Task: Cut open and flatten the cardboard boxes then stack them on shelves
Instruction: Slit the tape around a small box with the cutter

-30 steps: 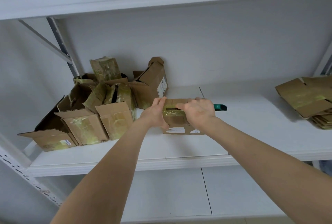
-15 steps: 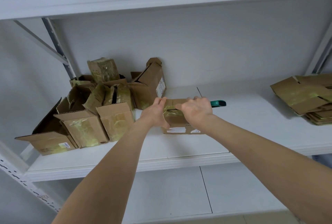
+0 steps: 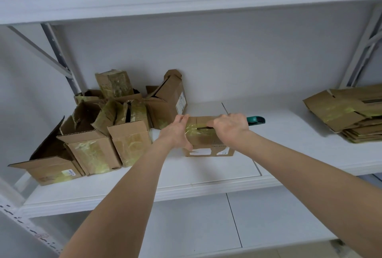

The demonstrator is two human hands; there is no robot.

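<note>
Taped box [image 3: 208, 144] stands mid-shelf [image 3: 206, 185], label side facing near edge. L hand [image 3: 175, 133] clamped on box's left end: fingers over top, thumb on near face. R hand [image 3: 231, 127] closed round green cutter [image 3: 256, 120], set on box top at tape seam; handle end sticks out right, blade not visible. Opened boxes [image 3: 93, 144] clustered at left, flaps up. Flattened stack [image 3: 351, 117] at right end, well apart.

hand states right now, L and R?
left hand: gripping the box at its left end.
right hand: closed round the cutter, over the box top.
</note>
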